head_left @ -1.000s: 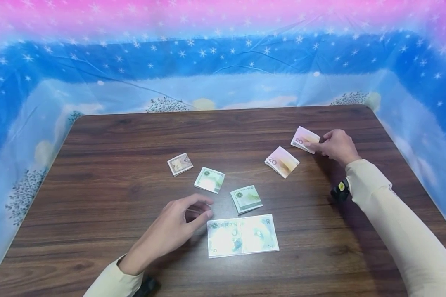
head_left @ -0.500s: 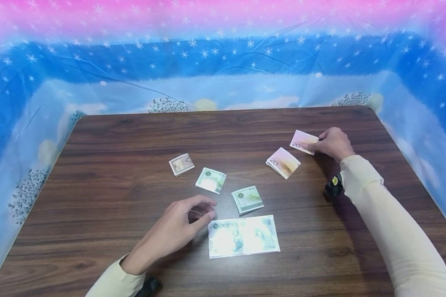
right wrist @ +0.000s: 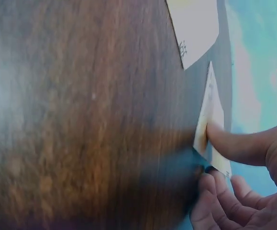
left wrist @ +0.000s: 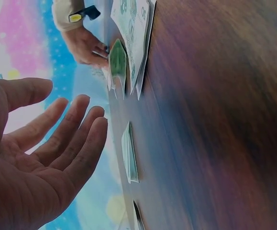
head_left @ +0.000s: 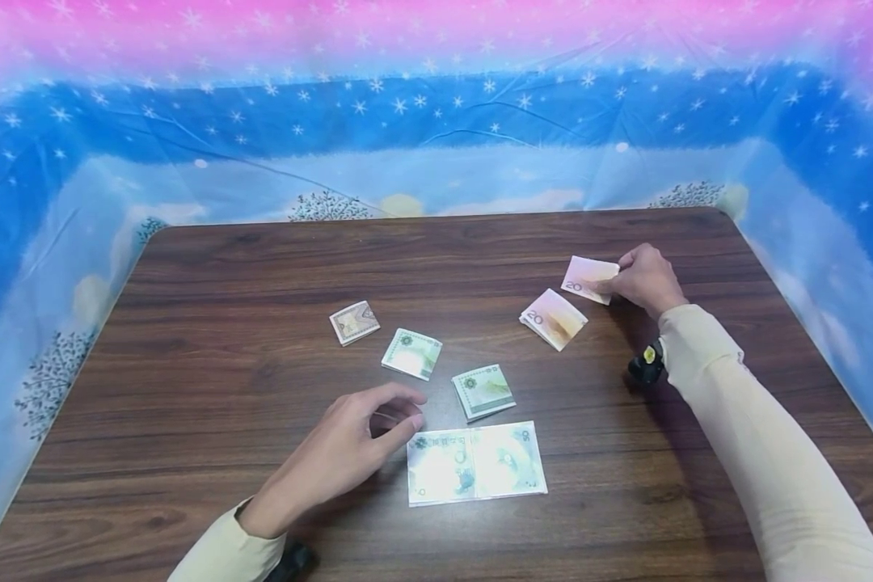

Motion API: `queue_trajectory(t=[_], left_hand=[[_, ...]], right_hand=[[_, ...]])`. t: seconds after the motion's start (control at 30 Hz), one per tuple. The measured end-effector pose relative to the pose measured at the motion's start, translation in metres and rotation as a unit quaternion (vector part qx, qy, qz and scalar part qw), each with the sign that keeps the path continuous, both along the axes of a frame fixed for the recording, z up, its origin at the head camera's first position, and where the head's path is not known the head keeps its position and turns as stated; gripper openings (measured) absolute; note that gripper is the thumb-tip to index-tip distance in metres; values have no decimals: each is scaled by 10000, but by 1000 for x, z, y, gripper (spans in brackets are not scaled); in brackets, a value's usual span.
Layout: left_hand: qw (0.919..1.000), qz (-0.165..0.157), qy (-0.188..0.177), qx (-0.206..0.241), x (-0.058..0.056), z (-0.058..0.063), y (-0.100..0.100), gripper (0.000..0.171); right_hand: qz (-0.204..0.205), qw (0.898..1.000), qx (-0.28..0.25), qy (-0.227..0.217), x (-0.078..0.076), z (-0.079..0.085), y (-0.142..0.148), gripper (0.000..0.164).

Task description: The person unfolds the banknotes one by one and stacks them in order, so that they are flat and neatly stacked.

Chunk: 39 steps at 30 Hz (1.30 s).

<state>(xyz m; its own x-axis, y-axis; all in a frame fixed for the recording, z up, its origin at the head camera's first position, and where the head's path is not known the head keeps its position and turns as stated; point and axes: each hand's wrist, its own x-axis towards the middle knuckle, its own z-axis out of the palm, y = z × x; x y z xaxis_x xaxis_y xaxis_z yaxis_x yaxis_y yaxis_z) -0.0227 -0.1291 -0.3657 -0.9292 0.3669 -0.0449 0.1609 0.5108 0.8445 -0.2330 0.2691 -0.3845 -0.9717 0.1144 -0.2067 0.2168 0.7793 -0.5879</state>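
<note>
1. Right hand [head_left: 649,279]: its thumb and fingers are closed together, pinching the right end of the pink note [head_left: 584,272].
2. This note has shifted slightly leftward from the earlier views; in my judgement it is being adjusted, and is not released.
3. Its long axis runs left to right, the free end pointing left. It is just beyond the second pink note [head_left: 553,318], at the bench's [head_left: 262,267] far right.
4. Left hand [head_left: 342,439]: fingers loosely curved, partly spread, holding nothing, beside the unfolded note [head_left: 476,462].
</note>
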Motion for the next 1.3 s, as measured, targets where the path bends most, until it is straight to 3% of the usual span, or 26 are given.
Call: queue_trajectory(t=[0.17,0.27,0.63,0.8,0.97,1.13,1.3], left_hand=[[10000,-6,30,29,0,0,0,22],[10000,-9,38,62,0,1,0,22],[9999,-1,-6,170,-3,1,3,21],[9991,11,-104,411,-4,1,6,20],[9967,87,-313,750,-5,1,10,20],[9921,106,-426,1178,-6,-1,17,26],[9898,197,-486,1326,-9,-4,24,36]], right_hand=[[-177,9966,-732,321,5,5,-5,40],[-211,9922,-1083,584,14,12,-7,39],[421,9849,-891,1424,54,43,-19,36],[774,9741,-1341,1645,78,46,-33,36],[1025,9590,-2214,1441,104,39,-54,37],[1320,9506,-2516,1251,123,32,-75,37],[1501,9373,-3008,914,138,27,-93,39]])
